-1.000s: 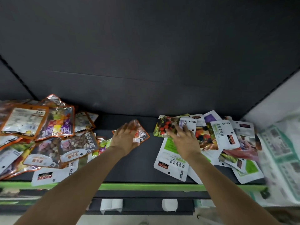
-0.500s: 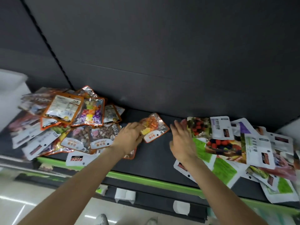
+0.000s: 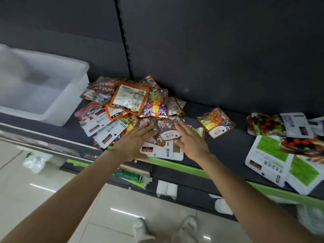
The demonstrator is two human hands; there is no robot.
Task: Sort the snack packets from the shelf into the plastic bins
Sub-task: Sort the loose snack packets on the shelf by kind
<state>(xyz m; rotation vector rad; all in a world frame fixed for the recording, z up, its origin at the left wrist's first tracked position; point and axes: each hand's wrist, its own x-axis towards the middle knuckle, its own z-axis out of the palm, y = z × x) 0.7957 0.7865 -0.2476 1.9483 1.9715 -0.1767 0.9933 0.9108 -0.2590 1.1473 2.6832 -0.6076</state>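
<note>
Sorting looks barely begun: the plastic bin seems empty, the orange-edged packet pile lies just right of it on the shelf, and left hand and right hand press flat-fingered, gripping nothing.

On the shelf I log, from left to right: a plastic bin, a heap of snack packets just beside it, one lone packet apart, then a second spread of packets at far right. My left hand and right hand lie side by side on the heap's near edge. Floor lies below the shelf's front lip.
</note>
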